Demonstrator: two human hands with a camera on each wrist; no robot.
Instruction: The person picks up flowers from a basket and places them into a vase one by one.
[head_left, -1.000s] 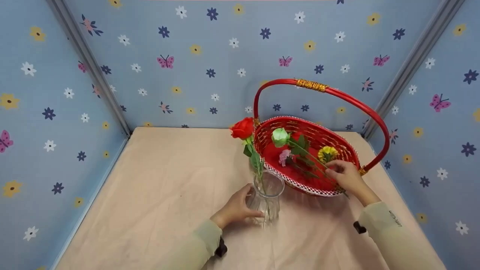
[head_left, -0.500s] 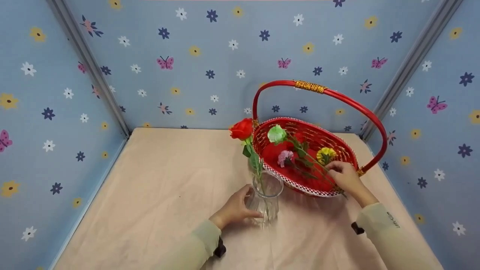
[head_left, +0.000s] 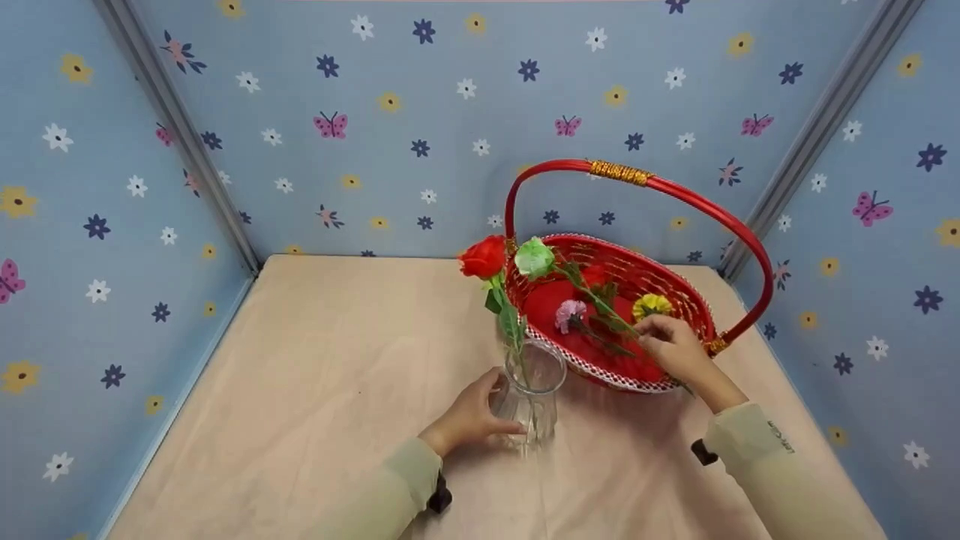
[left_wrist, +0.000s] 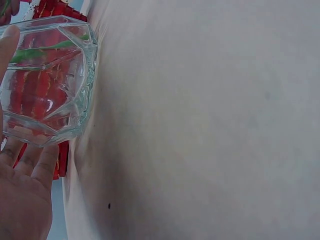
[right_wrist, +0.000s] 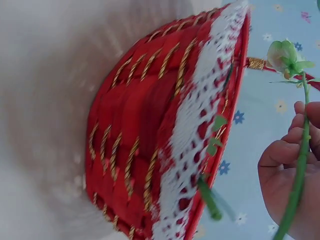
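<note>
My left hand (head_left: 471, 412) holds a clear glass vase (head_left: 547, 417) upright on the table, thumb in front and fingers round the far side. In the left wrist view the faceted base of the vase (left_wrist: 82, 95) shows close up. A red rose (head_left: 482, 257) stands in it, leaning left over the rim. Above the basket's front right, my right hand (head_left: 679, 352) pinches the stem of a pale green rose (head_left: 534, 257). Its bloom points to the back left, near the red rose. In the right wrist view the green stem (right_wrist: 300, 172) runs across the fingers.
A red woven basket (head_left: 600, 373) with white lace trim and a tall arched handle (head_left: 712, 210) stands just behind the vase. Inside lie a pink carnation (head_left: 570, 315), a yellow flower (head_left: 651, 306) and a red flower (head_left: 595, 276). Patterned blue walls (head_left: 397, 172) enclose the table.
My right hand has shifted slightly left with the green rose, and its bloom has swung left and a little up, away from the other flowers. The left hand and vase have stayed put.
</note>
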